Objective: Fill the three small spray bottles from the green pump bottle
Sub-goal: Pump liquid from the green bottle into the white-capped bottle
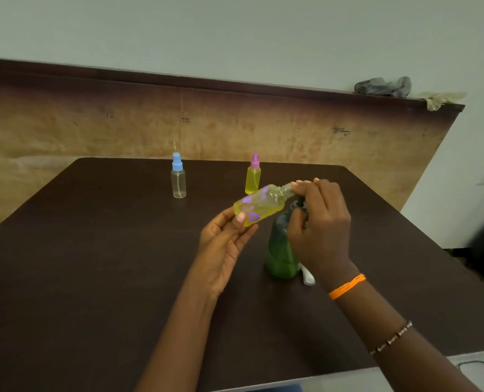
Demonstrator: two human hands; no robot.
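The left hand (224,244) pinches a tilted yellow-filled spray bottle (259,205) while the right hand (318,222) curls round the green pump bottle (280,250) head at its neck.

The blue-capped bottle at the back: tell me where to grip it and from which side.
Grip the clear body of the blue-capped bottle below the cap, coming from the near side with the fingers wrapped round it. It stands upright and alone on the table, apart from the pink-capped bottle, and its round, narrow body suits a side wrap; the slim cap offers less hold.
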